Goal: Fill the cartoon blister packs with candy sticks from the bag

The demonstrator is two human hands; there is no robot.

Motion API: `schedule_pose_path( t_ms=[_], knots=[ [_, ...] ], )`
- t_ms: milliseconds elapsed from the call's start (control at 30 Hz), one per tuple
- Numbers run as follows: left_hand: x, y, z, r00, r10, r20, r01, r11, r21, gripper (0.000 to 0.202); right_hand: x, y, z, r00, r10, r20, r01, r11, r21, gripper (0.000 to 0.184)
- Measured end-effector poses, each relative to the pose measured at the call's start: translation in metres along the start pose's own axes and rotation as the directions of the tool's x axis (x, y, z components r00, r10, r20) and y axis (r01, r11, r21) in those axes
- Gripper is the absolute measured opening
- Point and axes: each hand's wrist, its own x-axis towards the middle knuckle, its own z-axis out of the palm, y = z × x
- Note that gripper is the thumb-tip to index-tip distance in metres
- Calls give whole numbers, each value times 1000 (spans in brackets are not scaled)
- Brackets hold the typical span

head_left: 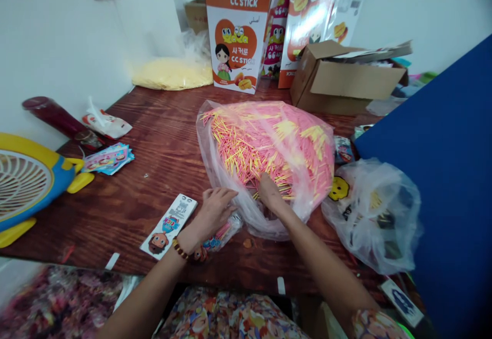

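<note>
A large clear plastic bag (205,149) lies with its mouth toward me, full of thin pink and yellow sticks (246,149). My right hand (271,194) reaches into the bag's mouth at the near edge of the sticks; its fingertips are hidden among them. Just left of the opening, my left hand (216,208) has its fingers apart, their tips close to the bag's rim. Below that hand, a small clear packet (226,231) with printed blue pieces and pink sticks lies partly covered. Left of my wrist is a white printed card stack (169,226) with a cartoon face.
Tall CC Stick boxes (234,31) and an open brown carton (338,80) stand behind. At right are a knotted plastic bag (376,216) and a blue panel (442,175). A yellow-blue fan (34,180), blue-pink sachets (109,158) and a dark bottle (57,118) are left.
</note>
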Motion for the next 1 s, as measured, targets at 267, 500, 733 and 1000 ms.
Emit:
schedule_pose_path(
  t_ms=[267,500,733,1000],
  knots=[
    [-74,-75,-35,837,-475,-272,521,843,133,38,-5,26,-22,983,88,-161,18,825,565,14],
    [-88,-86,-29,743,-645,-178,665,684,301,55,-17,16,-6,960,165,-226,45,708,705,18],
    [-89,-90,-24,766,-621,-168,643,743,183,48,-21,16,4,971,100,-216,79,719,690,19],
    [-88,-100,-21,750,-622,-224,638,770,-2,40,-21,11,5,964,141,-226,55,726,686,16]
  ],
)
